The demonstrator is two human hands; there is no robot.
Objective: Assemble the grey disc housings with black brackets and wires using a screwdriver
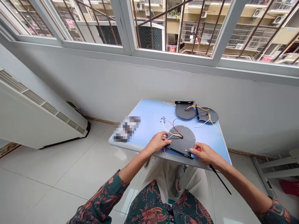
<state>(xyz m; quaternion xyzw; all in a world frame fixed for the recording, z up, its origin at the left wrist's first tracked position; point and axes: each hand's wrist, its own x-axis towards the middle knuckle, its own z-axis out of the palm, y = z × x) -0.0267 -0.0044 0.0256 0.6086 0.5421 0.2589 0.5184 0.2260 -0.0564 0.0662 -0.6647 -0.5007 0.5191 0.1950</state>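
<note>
A dark grey round housing (184, 140) with a black bracket (178, 152) along its near edge lies on the small blue table. Red, yellow, white and black wires come out of its middle, and screws dot its rim. My left hand (159, 142) grips its left edge, thumb on top, beside the wires. At the lower right edge, the thumb of my right hand (205, 152) touches the housing. That hand is closed round what looks like a screwdriver (199, 149): a bit of red handle shows at the fingers, and a thin black shaft sticks out behind, below the wrist.
Two similar wired grey housings (185, 111) lie at the table's back right. Several small loose screws (163, 119) are near the middle of the blue table (144, 112). A pixelated patch (127, 128) covers something at left. Wall and windows stand behind; a white appliance is at far left.
</note>
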